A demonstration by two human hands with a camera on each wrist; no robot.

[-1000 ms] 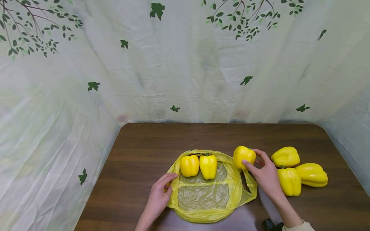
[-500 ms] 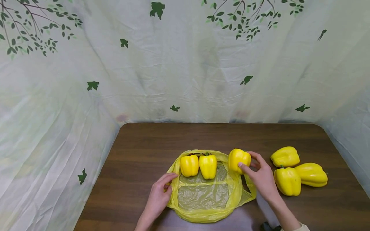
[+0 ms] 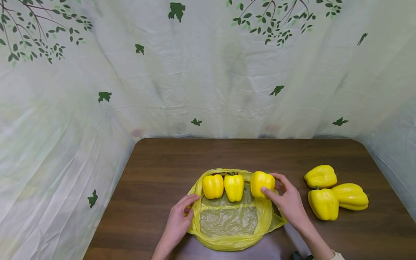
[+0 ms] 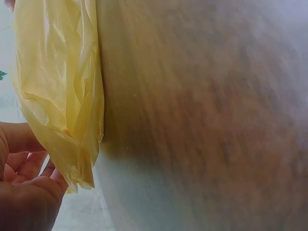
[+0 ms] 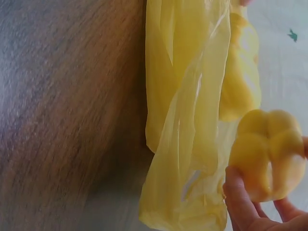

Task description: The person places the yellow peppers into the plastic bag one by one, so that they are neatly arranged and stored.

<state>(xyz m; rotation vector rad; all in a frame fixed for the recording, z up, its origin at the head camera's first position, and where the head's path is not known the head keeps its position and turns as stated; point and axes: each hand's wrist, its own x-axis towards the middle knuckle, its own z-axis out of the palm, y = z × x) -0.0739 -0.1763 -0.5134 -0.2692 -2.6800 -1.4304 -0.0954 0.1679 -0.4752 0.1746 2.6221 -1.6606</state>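
A yellow plastic bag (image 3: 234, 243) lies spread open on the table, its rim rolled into a ring. Two yellow bell peppers, one to the left (image 3: 212, 187) and one beside it (image 3: 234, 188), sit against its far inner side. My left hand (image 3: 176, 219) holds the bag's left edge; in the left wrist view its fingers (image 4: 43, 187) are at the crumpled plastic (image 4: 62, 91). Between thumb and fingers, my right hand (image 3: 290, 203) grips a third bell pepper (image 3: 261, 183) over the bag's right rim. The right wrist view shows that pepper (image 5: 264, 149) from its lobed end.
Three more yellow bell peppers, one behind (image 3: 321, 176), one in front (image 3: 323, 204) and one to the right (image 3: 351, 196), lie grouped on the brown wooden table (image 3: 156, 166). A pale leaf-print curtain (image 3: 221, 72) hangs behind the table.
My right hand has carried its bell pepper leftward and slightly nearer, from beside the bag's right edge to over the rim. The left hand and the bag's left side stay put.
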